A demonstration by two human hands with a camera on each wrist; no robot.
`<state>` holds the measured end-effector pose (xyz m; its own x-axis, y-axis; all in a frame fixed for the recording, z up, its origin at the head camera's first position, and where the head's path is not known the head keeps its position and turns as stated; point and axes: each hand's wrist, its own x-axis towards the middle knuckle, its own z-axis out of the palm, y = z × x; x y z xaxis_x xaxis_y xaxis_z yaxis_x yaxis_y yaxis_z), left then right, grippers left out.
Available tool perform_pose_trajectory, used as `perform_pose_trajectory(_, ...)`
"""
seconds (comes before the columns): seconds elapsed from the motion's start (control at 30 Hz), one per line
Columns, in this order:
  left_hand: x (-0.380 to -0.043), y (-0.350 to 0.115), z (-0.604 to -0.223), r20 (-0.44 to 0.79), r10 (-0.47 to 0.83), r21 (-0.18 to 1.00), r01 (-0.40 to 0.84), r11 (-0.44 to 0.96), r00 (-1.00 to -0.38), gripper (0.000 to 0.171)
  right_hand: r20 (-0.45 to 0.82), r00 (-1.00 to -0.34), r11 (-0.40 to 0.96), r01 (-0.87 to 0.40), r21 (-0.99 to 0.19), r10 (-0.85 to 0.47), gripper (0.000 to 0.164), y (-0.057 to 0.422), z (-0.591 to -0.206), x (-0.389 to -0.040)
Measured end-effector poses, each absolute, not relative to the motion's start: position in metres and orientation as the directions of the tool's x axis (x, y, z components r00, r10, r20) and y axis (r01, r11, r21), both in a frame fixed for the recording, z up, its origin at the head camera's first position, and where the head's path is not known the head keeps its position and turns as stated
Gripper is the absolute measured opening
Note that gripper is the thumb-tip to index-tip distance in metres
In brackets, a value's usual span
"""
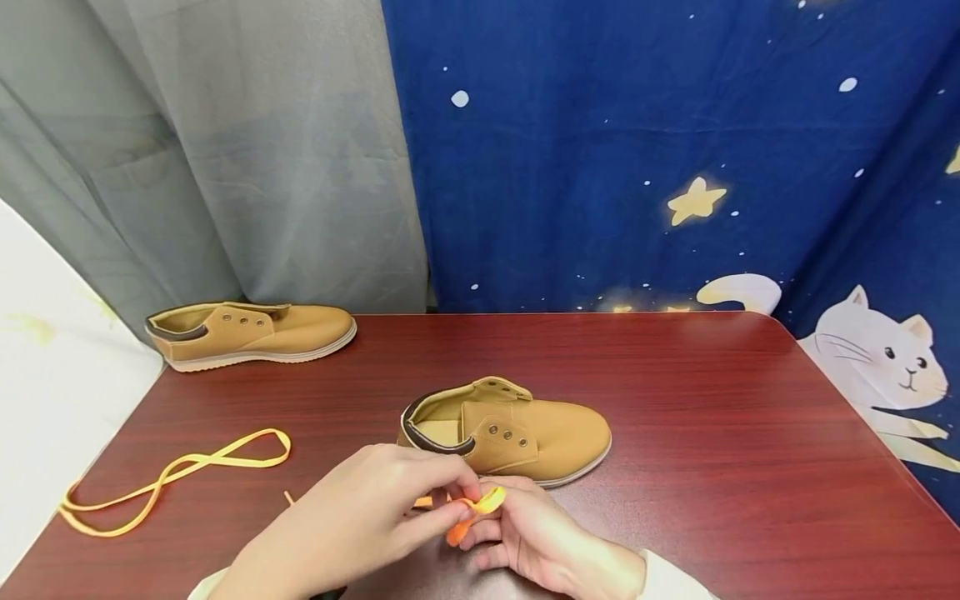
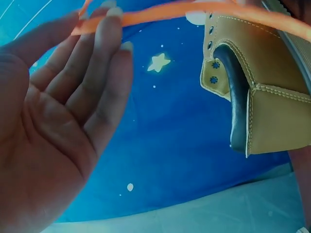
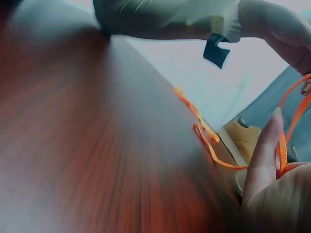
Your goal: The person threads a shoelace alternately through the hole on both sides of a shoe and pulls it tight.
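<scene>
My left hand (image 1: 367, 504) pinches an orange shoelace (image 1: 489, 500) between thumb and fingertips, just in front of the nearer tan shoe (image 1: 573, 433). Facing it, my right hand (image 1: 536, 537) holds the same lace, which forms a small loop between the two hands. In the left wrist view, the shoelace (image 2: 160, 11) runs from the fingertips across the top, past the shoe (image 2: 277, 116). The right wrist view shows the shoelace (image 3: 282, 150) passing between thumb and fingers. No lace shows in the nearer shoe's visible eyelets, and its toe points right.
A second tan shoe (image 1: 300, 329) stands at the table's back left edge. Another yellow-orange shoelace (image 1: 168, 475) lies loosely looped on the left of the reddish wooden table (image 1: 690, 400). Grey and blue curtains (image 1: 562, 208) hang behind.
</scene>
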<state>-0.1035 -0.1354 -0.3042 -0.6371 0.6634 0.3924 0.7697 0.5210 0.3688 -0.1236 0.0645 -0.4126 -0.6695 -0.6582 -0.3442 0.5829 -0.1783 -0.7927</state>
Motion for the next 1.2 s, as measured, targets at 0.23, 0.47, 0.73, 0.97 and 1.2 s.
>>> perform_pose_trajectory(0.23,-0.11,-0.138,-0.309,0.267,0.684,0.425,0.719,0.549,-0.679,0.008,-0.26,-0.777,-0.108,0.387,-0.916,-0.574,0.018,0.08,-0.413,-0.124)
perform_pose_trajectory(0.47,-0.117,-0.141,-0.317,0.138,0.66,0.452,0.64,0.621,-0.738,0.008,-0.157,-0.852,0.031,0.163,-0.986,-0.499,0.035,0.099,-0.405,-0.129)
perform_pose_trajectory(0.73,-0.126,-0.133,-0.326,0.017,0.618,0.463,0.554,0.692,-0.786,0.004,0.107,-0.837,0.057,-0.163,-0.985,-0.537,0.028,0.119,-0.406,-0.135)
perform_pose_trajectory(0.97,-0.145,-0.121,-0.322,0.183,0.552,0.402,0.575,0.713,-0.813,0.006,0.004,-0.845,0.055,-0.039,-0.998,-0.535,0.035,0.118,-0.406,-0.136)
perform_pose_trajectory(1.2,-0.17,-0.096,-0.332,0.343,0.487,0.239,0.576,0.781,-0.803,0.013,0.003,-0.849,0.002,-0.005,-1.0,-0.529,0.037,0.118,-0.409,-0.133)
